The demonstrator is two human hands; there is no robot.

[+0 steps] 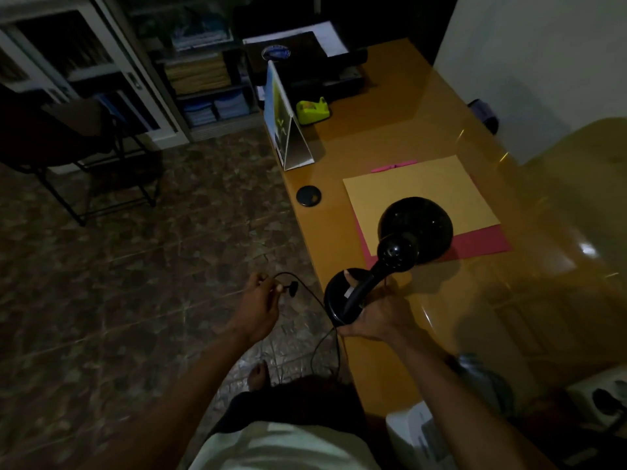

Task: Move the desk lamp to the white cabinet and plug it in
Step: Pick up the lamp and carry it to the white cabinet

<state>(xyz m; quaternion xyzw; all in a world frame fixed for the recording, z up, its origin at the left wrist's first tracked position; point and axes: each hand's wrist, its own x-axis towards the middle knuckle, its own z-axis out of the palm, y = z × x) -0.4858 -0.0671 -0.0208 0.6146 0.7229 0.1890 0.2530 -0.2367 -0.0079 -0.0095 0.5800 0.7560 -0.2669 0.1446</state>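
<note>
A black desk lamp [400, 245] is held at the left edge of the wooden desk [390, 137], its round shade over a yellow envelope. My right hand [376, 317] grips the lamp's round base [336, 293] from below and behind. My left hand [259, 303], over the floor left of the desk, pinches the lamp's black cord just behind its plug [291, 287]. The cord [322, 337] loops down from the base toward the floor. A white cabinet with glass doors [101, 62] stands at the far left.
On the desk lie a yellow envelope [417, 195] over a red folder, a pink pen, a black round disc [308, 196], a standing calendar [288, 130], a green tape dispenser [312, 110] and a black tray. A dark chair [68, 137] stands before the cabinet. My bare foot shows below.
</note>
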